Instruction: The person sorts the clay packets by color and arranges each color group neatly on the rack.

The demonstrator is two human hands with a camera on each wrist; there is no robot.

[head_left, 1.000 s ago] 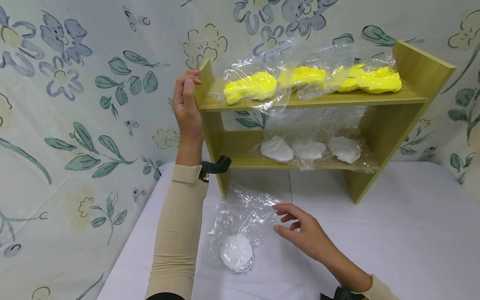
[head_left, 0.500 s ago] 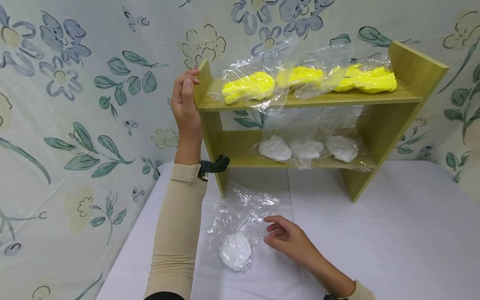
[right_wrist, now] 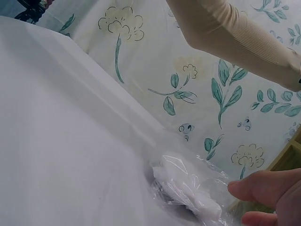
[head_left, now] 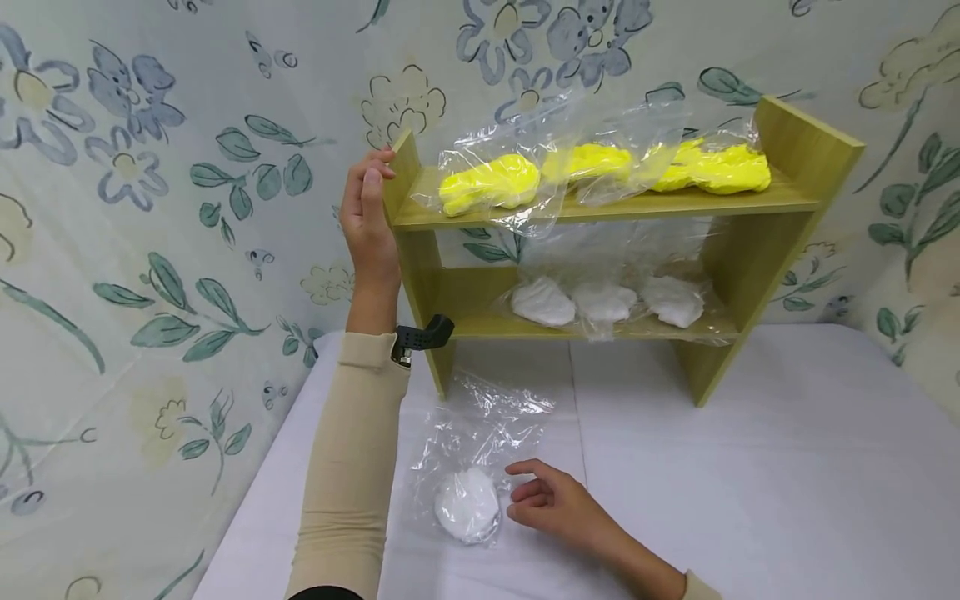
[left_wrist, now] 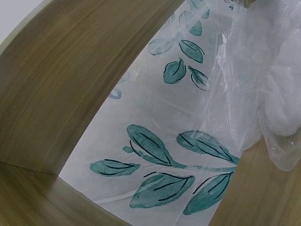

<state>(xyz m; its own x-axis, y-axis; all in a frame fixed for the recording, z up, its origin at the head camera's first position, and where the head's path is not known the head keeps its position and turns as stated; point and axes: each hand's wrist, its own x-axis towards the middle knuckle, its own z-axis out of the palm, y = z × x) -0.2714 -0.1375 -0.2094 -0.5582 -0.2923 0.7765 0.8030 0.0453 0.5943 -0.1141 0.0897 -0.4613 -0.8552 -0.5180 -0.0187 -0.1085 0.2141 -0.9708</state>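
The left hand (head_left: 370,215) rests against the upper left side panel of a small two-tier wooden shelf (head_left: 600,210), with its fingertips at the panel's edge. On the white-covered table lies a clear plastic bag (head_left: 480,417) holding a round white lump (head_left: 468,505). Just right of that lump is the right hand (head_left: 555,504), thumb and forefinger apart and the other fingers loosely bent. Nothing is held in it. In the right wrist view, its thumb and a finger (right_wrist: 263,186) appear beside the bagged white lump (right_wrist: 188,188).
Bagged bright yellow lumps (head_left: 491,183) line the upper tier. Bagged white lumps (head_left: 543,302) sit on the lower tier. A flower-patterned cloth (head_left: 210,250) hangs behind the shelf. The white tablecloth (head_left: 810,467) extends to the right.
The right hand has moved down and left, closer to the white lump in its bag. The left hand stays at the shelf panel. The head view has shifted slightly.
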